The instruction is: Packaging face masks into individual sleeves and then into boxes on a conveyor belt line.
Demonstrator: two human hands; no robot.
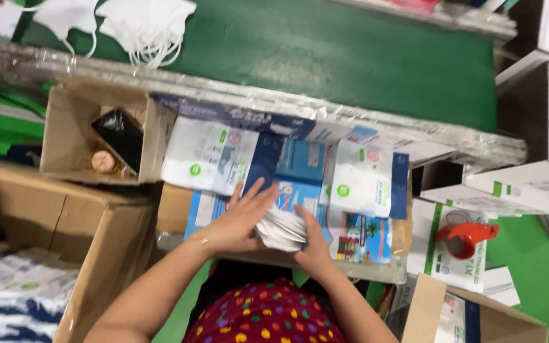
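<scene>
1. Left hand (239, 219) lies flat, fingers spread, on top of the stack of white masks (281, 228); the stack sits over the blue printed packets (300, 184) right in front of me.
2. Right hand (312, 244) cups the stack's right side, fingers curled round it. Both hands hold the one stack.
3. My judgement: the stack is gathered and squared but not yet in a packet; more loose masks (141, 25) wait on the green belt (351, 57), far behind the stack.
4. Left of the stack: a small open carton (71, 133) with a dark object inside, and a larger brown box (65, 216).
5. Right of the stack: white packets (363, 181), then a red tape dispenser (465, 235) on white boxes (522, 184).
</scene>
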